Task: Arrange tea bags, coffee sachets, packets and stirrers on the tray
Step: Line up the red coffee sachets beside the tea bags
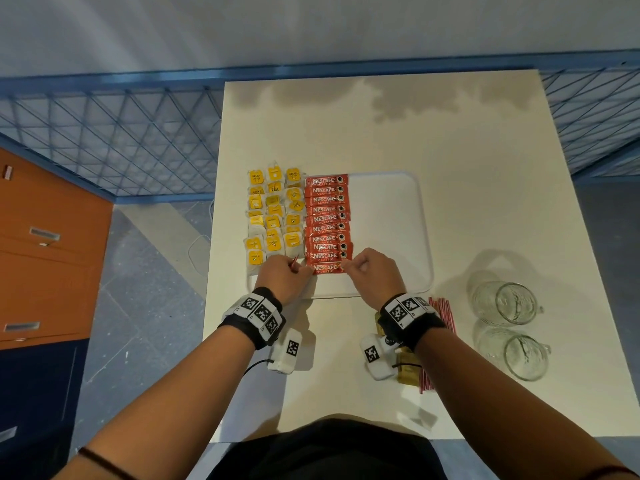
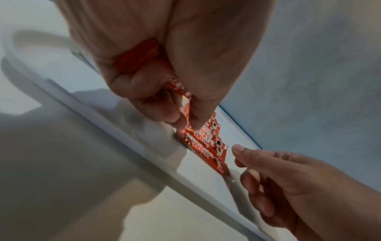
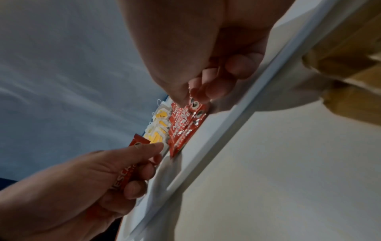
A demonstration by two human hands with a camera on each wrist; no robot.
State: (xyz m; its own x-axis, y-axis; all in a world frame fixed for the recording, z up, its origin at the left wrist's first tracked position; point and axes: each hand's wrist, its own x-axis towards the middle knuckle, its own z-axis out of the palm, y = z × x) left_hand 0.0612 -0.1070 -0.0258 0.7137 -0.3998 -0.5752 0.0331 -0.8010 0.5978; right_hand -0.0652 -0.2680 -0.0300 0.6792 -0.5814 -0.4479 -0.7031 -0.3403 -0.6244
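Note:
A white tray (image 1: 384,230) lies on the cream table. On its left part lie yellow tea bags (image 1: 273,216) in three columns, and beside them runs a column of red coffee sachets (image 1: 325,220). My left hand (image 1: 289,275) holds spare coffee sachets (image 2: 142,55) in its palm and pinches the left end of the nearest sachet (image 1: 327,269). My right hand (image 1: 370,270) pinches the right end of that same sachet between thumb and forefinger (image 3: 191,96). The sachet lies at the near end of the column, low over the tray.
Two glass mugs (image 1: 509,303) lie on their sides at the table's right. Red stirrers (image 1: 443,310) and brown packets (image 1: 408,372) sit on the table under my right wrist. The tray's right half is bare. An orange cabinet (image 1: 41,244) stands to the left.

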